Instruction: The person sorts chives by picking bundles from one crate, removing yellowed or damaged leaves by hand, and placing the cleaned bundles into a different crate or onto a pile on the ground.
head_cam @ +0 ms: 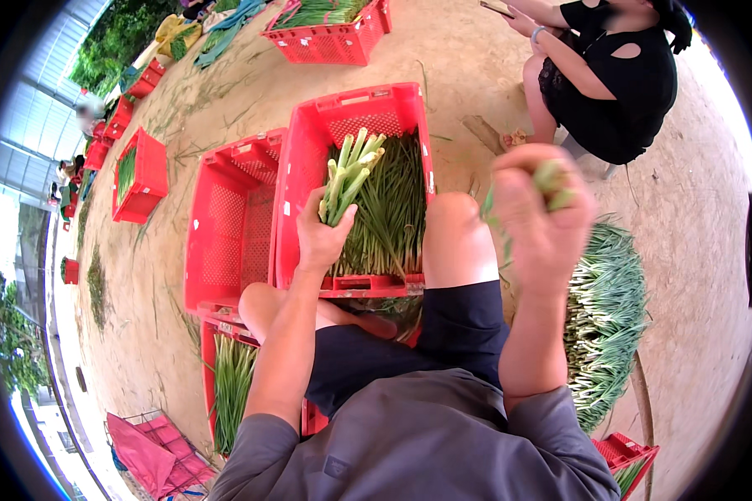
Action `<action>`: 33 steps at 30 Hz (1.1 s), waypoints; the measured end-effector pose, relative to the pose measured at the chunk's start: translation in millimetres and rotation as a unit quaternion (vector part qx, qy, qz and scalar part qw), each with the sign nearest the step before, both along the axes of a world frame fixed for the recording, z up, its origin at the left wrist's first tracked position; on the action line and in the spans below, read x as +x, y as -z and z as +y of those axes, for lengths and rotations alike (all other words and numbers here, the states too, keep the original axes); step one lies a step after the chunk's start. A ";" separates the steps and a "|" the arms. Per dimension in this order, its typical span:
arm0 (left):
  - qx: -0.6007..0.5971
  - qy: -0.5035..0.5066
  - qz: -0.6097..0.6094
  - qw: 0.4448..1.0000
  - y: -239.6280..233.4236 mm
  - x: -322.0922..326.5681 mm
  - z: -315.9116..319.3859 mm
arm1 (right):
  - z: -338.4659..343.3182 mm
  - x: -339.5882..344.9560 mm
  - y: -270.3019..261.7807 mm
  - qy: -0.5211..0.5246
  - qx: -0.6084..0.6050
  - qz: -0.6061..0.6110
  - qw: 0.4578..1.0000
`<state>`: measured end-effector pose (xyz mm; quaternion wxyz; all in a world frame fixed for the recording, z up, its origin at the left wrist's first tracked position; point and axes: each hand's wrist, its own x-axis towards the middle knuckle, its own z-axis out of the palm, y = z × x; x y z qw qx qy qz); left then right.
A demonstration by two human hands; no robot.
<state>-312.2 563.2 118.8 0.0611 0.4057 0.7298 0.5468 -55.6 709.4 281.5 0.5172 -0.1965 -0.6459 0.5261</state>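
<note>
My left hand (324, 239) is closed around a bunch of green onion stalks (352, 172), their pale ends pointing up and away from me. It is held over the near red plastic crate (349, 287), where long green onions (391, 206) lie with dark leaves toward the far side. Raised above my knee at the right, my right hand (542, 219) is blurred by motion. Its fingers are curled around a pale green stalk (554, 181), with some green leaf hanging on its left side. How many stalks it holds cannot be made out.
Left of the near crate stands another red crate (225, 232) with nothing visible inside. A large pile of green onions (608, 325) lies on the ground at right. A person in black (614, 81) sits at upper right holding a phone. Another filled crate (326, 44) stands ahead.
</note>
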 end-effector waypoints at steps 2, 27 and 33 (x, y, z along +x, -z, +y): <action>0.020 -0.001 -0.004 1.000 1.7 6.2 4.1 | -29.2 -36.3 22.9 -0.121 0.006 -0.117 0.986; 0.040 0.138 -0.385 0.912 -33.4 13.9 -35.6 | -61.4 -104.7 38.5 -0.241 0.010 -0.158 0.958; -0.086 0.150 0.025 0.985 -33.7 -13.3 -27.8 | -75.4 -135.7 47.8 -0.121 0.227 -0.041 0.966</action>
